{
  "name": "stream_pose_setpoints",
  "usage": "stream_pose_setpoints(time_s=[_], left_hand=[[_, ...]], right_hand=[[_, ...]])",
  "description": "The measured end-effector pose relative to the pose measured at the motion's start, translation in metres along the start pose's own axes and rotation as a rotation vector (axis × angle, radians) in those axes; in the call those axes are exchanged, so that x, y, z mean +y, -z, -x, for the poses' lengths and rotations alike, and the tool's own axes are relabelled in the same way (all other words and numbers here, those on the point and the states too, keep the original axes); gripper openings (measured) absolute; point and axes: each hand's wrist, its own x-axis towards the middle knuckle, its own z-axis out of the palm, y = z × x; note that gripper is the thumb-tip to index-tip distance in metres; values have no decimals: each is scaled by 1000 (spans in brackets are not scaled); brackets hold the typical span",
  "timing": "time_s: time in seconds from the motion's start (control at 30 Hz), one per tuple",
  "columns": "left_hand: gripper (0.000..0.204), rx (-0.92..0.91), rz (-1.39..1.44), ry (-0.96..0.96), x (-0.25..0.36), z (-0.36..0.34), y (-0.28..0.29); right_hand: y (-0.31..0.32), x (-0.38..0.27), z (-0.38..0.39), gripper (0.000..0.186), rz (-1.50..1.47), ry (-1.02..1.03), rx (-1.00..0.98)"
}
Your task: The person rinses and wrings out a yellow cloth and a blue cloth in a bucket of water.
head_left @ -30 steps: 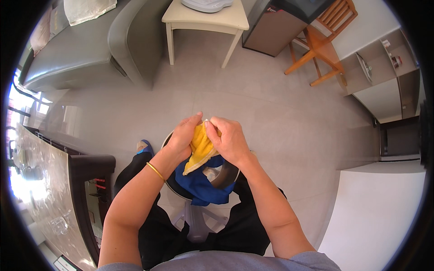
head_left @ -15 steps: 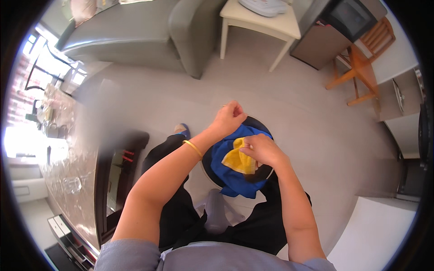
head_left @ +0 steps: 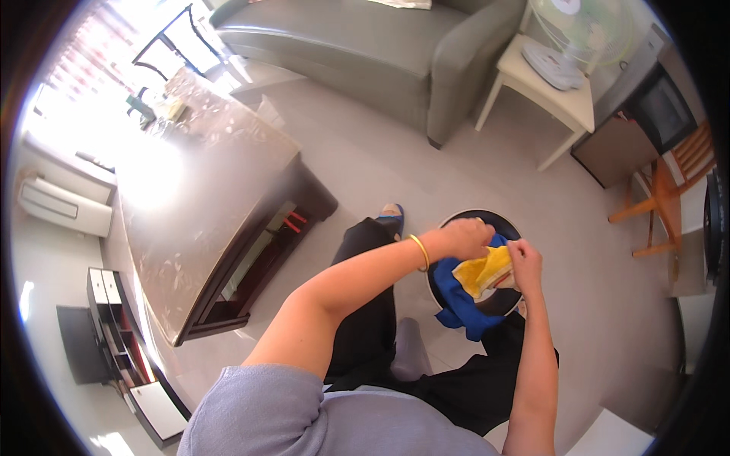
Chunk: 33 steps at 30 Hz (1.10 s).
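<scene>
My right hand (head_left: 526, 266) is closed on the upper right edge of a yellow cloth (head_left: 479, 275), which has a pale side. The cloth hangs over a dark round tub with a light rim (head_left: 432, 287). A blue cloth (head_left: 458, 302) lies in the tub and spills over its near edge. Just above the yellow cloth, my left hand (head_left: 465, 239) has its fingers curled together. Whether anything is pinched in them is hidden. A yellow bangle (head_left: 420, 252) circles my left wrist.
To the left stands a long table with a shiny patterned top (head_left: 220, 167). A grey sofa (head_left: 365, 61) and a cream side table (head_left: 544, 95) with a fan (head_left: 559, 64) are ahead. A wooden chair (head_left: 669, 186) stands at right. The tub rests between my legs.
The view has turned left, so the tub appears farther right. My left hand has come down from the tub's far rim towards the yellow cloth. My right hand still holds that cloth.
</scene>
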Motion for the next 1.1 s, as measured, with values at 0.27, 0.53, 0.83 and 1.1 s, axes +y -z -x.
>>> stream_pose_setpoints(time_s=[0.27,0.53,0.83,1.1], left_hand=[[34,21,-301,-232,59,139,-2],[42,432,-369,68,87,198,34],[49,300,-433,211,51,184,42],[34,66,127,410,-53,122,78]], right_hand=[[5,29,45,27,172,212,44],[55,13,108,34,364,-44,-375],[135,22,189,26,427,-491,-141],[157,39,202,40,119,-498,-262]])
